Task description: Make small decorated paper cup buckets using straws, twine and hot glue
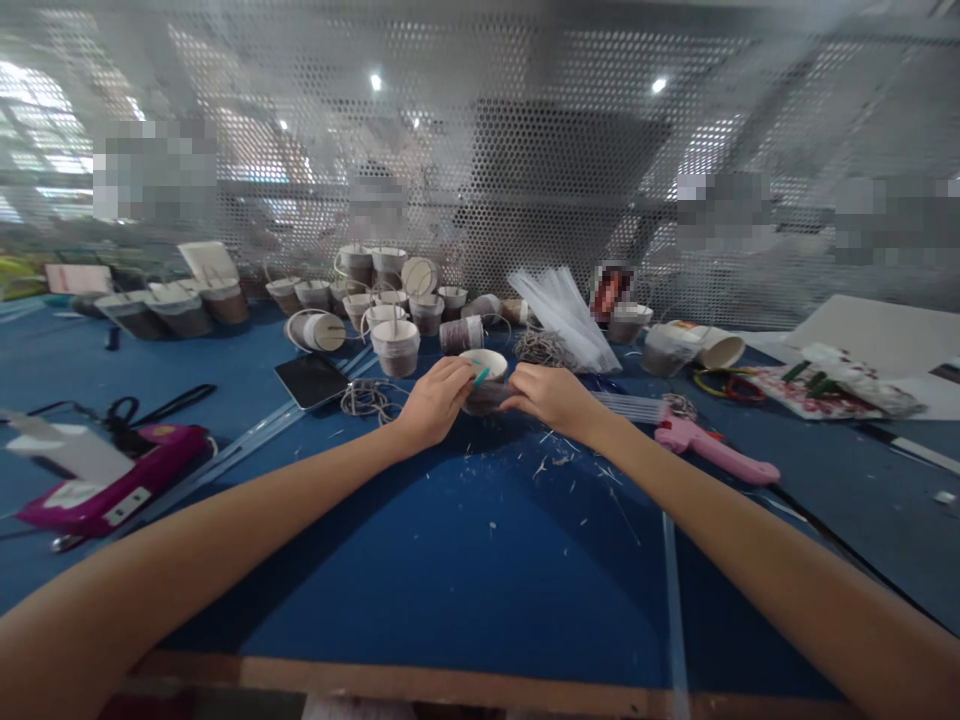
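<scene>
Between my hands is a small paper cup [487, 362] with a pale inside and a grey-brown wrapped side, tilted so that its mouth shows. My left hand [439, 402] grips the cup's left side, fingers curled round it. A small teal piece [481, 378] shows by the left fingertips; I cannot make out what it is. My right hand [551, 400] is closed, its thumb and fingers pinching at the cup's right side, where the fingers hide the contact. Close behind the right hand lies a tangled heap of grey-brown cord [544, 348].
Several wrapped cups with handles [395, 345] stand or lie at the back. A phone [311, 382] and loose cord [367, 398] are to the left, with a purple power strip [142, 480] nearer. Clear glue sticks [566, 315] and a pink glue gun [716, 450] lie right.
</scene>
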A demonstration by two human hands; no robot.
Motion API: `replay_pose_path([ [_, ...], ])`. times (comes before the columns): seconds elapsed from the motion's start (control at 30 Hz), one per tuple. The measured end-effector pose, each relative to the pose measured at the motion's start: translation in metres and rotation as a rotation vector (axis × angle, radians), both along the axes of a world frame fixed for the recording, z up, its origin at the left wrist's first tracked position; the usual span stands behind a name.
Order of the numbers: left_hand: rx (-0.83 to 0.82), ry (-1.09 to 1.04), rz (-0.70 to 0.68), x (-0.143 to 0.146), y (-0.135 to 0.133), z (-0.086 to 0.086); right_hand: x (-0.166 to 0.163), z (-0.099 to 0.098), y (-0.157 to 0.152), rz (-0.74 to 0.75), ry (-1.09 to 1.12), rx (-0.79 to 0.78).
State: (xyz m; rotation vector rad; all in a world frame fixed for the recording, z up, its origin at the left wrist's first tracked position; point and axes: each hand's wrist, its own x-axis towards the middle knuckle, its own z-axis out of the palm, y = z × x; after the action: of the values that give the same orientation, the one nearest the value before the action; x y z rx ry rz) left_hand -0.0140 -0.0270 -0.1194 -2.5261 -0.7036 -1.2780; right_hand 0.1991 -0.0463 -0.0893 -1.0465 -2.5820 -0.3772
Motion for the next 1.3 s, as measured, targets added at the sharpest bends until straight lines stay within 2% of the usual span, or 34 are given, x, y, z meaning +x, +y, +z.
replay_pose_path([
  [0.2, -0.007, -0.011, -0.019, -0.001, 0.004, -0.003, -0.004, 0.006, -0.004, -0.063, 0.011, -0.069],
  [0.5, -0.096, 0.114, -0.096, -0.007, 0.003, 0.004, -0.005, 0.0, -0.003, -0.093, 0.067, -0.138],
  [0.63, -0.067, 0.183, -0.11, -0.01, 0.008, 0.004, -0.004, 0.0, -0.002, -0.08, 0.099, -0.159],
  [0.83, -0.014, 0.169, -0.109, -0.009, 0.011, 0.005, -0.006, 0.002, -0.004, -0.074, 0.133, -0.21],
  [1.07, -0.026, 0.179, -0.108, -0.01, 0.01, 0.008, -0.004, 0.007, -0.005, -0.014, 0.084, -0.241],
  [1.3, -0.038, 0.148, -0.143, -0.011, 0.013, 0.006, -0.006, 0.011, -0.008, -0.019, 0.185, -0.296],
])
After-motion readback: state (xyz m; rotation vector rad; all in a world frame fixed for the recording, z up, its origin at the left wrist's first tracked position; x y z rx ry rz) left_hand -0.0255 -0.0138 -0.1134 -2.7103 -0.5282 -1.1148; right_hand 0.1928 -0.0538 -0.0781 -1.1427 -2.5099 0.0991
